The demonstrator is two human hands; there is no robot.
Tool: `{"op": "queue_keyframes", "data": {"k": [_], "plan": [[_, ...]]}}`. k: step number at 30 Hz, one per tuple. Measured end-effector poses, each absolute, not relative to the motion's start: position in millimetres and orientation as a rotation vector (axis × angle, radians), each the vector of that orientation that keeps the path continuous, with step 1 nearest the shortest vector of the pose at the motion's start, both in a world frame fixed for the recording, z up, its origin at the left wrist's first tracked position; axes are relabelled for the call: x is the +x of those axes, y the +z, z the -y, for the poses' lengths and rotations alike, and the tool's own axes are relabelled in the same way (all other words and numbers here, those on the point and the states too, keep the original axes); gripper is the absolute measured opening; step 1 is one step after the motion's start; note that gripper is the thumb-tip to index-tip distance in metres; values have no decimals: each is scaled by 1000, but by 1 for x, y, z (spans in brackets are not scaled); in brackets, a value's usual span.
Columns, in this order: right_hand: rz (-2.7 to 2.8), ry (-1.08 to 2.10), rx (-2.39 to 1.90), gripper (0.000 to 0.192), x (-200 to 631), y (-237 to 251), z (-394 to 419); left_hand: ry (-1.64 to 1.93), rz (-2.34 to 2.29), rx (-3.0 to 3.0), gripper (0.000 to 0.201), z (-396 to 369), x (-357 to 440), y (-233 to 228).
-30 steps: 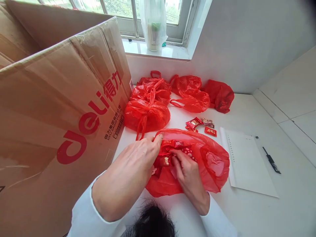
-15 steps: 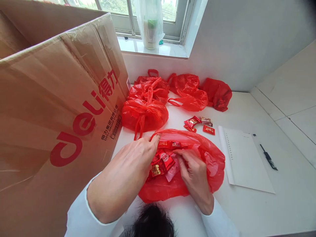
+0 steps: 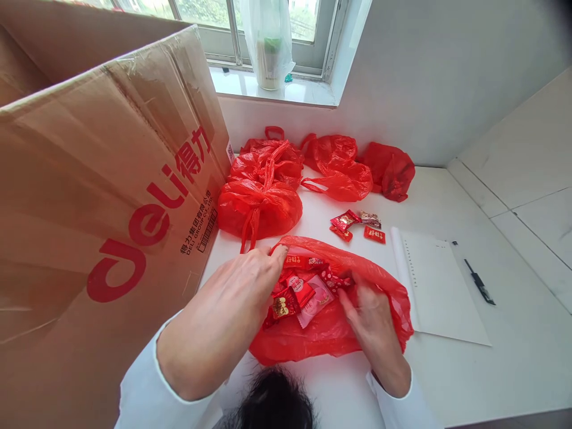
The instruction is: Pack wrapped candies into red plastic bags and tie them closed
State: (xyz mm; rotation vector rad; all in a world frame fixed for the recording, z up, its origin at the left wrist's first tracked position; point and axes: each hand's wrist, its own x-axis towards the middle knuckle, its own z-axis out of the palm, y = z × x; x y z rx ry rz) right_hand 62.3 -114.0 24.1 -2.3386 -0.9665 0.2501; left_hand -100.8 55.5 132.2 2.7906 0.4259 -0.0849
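I have an open red plastic bag [image 3: 330, 322] lying near the front edge of the surface [image 3: 491, 369], its mouth turned toward the far edge. My left hand [image 3: 223, 316] pinches the left rim of that mouth between thumb and fingertips, so this grip is closed on the bag and keeps it spread. My right hand [image 3: 375, 316] lies inside the mouth on the right, fingers half curled and pressing on the plastic beside the wrapped candies [image 3: 297, 292]; I cannot tell whether it has actually closed on a piece or on the film.

By my judgement the packing is well along but not finished. Toward the far-left corner of the surface, against the cardboard box [image 3: 111, 196], sits a tied red bag [image 3: 261, 205] with its handles knotted, and another full one [image 3: 268, 158] touching it behind. Two more red bags [image 3: 342, 167] [image 3: 391, 170] lie along the far edge under the window sill; they look slacker, and I cannot say whether they are knotted.

The bag under my hands holds a small heap of sweets and is not tied. A few loose candies [image 3: 355, 225] lie on the bare surface between it and the far bags. Toward the right edge lie a sheet of paper [image 3: 438, 286] and a pen [image 3: 479, 281], well apart from both hands
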Motion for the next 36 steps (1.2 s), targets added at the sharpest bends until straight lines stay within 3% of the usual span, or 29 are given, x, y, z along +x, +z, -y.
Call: {"op": "queue_keyframes", "data": {"k": [22,29,36], "plan": [[740,490,-2203,31,68,22,110,-27,-554,2830,68,-50,-96,127],[725,503,-2212,45,71,17,111,-81,-573,2837,65,-48,-93,130],[701,447,-2162,40,70,14,108,-178,-529,2820,56,-50,-92,133]]}}
